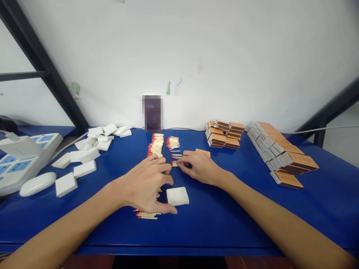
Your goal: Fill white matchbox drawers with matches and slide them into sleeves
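Note:
My left hand (144, 183) is open, thumb and fingers apart. It arches over red-tipped matches and partly hides them, some showing as a lower pile (147, 215) below the hand. Beside its thumb lies a small white matchbox tray (177, 197); I see no contact. My right hand (202, 167) is closed in a pinch at the right ends of a few matches (173, 164) on the table. Beyond the hands are a long heap of matches (157, 145) and a smaller bunch (173, 142). Behind my right hand an orange matchbox (204, 152) is partly hidden.
White trays (85, 169) lie scattered at left, near a power strip (28, 160) and a white rounded object (38, 184). Orange matchboxes (217, 140) are stacked at back right, with a larger stack (283, 149) farther right. A blurred dark panel (153, 114) stands at the wall.

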Tool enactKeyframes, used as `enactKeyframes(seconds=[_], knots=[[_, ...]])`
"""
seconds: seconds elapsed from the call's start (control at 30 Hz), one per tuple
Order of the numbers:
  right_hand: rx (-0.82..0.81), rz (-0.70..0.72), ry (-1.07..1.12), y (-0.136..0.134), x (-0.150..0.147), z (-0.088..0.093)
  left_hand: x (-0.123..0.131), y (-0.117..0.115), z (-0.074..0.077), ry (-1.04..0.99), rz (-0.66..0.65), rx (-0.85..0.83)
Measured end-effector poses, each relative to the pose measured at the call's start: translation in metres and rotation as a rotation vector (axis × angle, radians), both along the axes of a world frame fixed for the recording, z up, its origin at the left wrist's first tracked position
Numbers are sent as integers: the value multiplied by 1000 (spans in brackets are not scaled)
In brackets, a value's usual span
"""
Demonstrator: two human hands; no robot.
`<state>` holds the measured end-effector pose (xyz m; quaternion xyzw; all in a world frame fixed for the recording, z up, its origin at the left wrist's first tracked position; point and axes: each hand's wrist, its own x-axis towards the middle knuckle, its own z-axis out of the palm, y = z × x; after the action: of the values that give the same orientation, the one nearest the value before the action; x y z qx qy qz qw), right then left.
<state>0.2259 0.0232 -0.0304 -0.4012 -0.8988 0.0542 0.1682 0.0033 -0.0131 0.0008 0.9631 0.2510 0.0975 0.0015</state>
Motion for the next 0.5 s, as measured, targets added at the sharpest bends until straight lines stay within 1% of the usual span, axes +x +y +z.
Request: enactKeyframes(seconds=[0.23,0.4,0.5], knots=[[-51,13,50,0,2,-1,0,0,1,32,-1,-10],[-56,35,52,-2,2,1,0,0,1,32,-9,-17],[-50,23,58,-3,1,2,1,1,1,34,-8,-14]])
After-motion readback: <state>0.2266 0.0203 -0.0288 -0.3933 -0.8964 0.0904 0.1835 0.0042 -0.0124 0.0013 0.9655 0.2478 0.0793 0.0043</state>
